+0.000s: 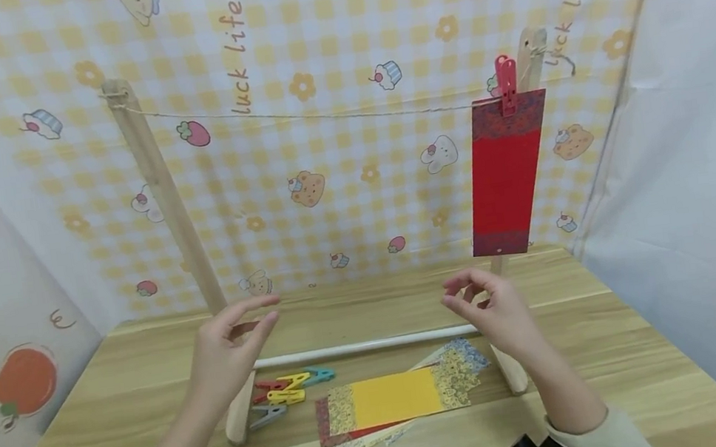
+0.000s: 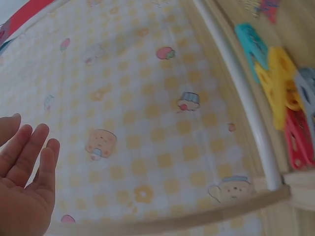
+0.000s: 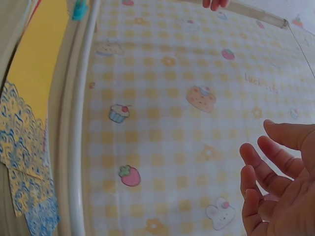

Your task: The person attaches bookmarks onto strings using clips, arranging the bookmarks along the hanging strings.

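Note:
My left hand (image 1: pixel 228 344) hovers over the table at the left post, fingers loosely bent, nothing between thumb and fingers. On the right, my other hand (image 1: pixel 492 304) is raised the same way below the hanging red card (image 1: pixel 507 183), also holding nothing. A red clothespin (image 1: pixel 506 86) fixes that card to the string (image 1: pixel 318 116) near the right post. Between the forearms lies a fanned stack of cards, a yellow card (image 1: pixel 396 398) on top. Several clothespins lie left of it, among them a yellow clothespin (image 1: pixel 285 396) and a grey clothespin (image 1: pixel 267 415).
The string runs between a left wooden post (image 1: pixel 162 188) and a right wooden post (image 1: pixel 532 57). A white rod (image 1: pixel 366 345) joins them low down, just behind the cards. A yellow checked cloth (image 1: pixel 341 196) hangs behind, with white cloth at both sides.

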The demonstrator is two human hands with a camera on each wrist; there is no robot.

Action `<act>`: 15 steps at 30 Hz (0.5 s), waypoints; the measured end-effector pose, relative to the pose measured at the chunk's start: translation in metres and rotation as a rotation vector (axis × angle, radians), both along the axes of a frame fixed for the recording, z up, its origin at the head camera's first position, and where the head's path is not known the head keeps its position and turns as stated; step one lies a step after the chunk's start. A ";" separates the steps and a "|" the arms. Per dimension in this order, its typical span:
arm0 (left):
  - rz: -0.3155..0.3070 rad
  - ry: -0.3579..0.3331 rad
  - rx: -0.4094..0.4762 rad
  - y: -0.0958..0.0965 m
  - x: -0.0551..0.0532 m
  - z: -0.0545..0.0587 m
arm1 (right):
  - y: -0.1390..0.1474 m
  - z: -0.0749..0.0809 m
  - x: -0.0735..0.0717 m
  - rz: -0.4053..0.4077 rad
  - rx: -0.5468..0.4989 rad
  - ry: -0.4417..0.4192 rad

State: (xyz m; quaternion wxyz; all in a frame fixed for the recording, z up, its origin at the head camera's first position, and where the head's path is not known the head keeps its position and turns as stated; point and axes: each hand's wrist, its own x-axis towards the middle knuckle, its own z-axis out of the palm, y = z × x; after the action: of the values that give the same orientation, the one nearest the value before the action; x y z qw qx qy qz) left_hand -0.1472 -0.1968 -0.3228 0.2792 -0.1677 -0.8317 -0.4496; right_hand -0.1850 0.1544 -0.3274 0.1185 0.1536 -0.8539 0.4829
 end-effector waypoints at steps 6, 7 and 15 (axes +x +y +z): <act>0.082 -0.007 -0.080 -0.019 0.008 -0.007 | -0.014 -0.011 -0.004 0.087 0.048 -0.015; 0.091 0.002 -0.085 -0.022 0.009 -0.007 | -0.017 -0.013 -0.004 0.096 0.063 -0.016; 0.093 0.004 -0.127 -0.037 0.014 -0.025 | -0.035 -0.026 -0.004 0.239 0.155 -0.049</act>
State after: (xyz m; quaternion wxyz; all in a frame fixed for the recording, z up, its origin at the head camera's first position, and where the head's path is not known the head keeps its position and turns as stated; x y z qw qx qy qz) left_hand -0.1327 -0.2336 -0.3477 0.2900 -0.1473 -0.8650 -0.3821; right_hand -0.1890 0.1197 -0.3533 0.0269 0.2512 -0.8670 0.4296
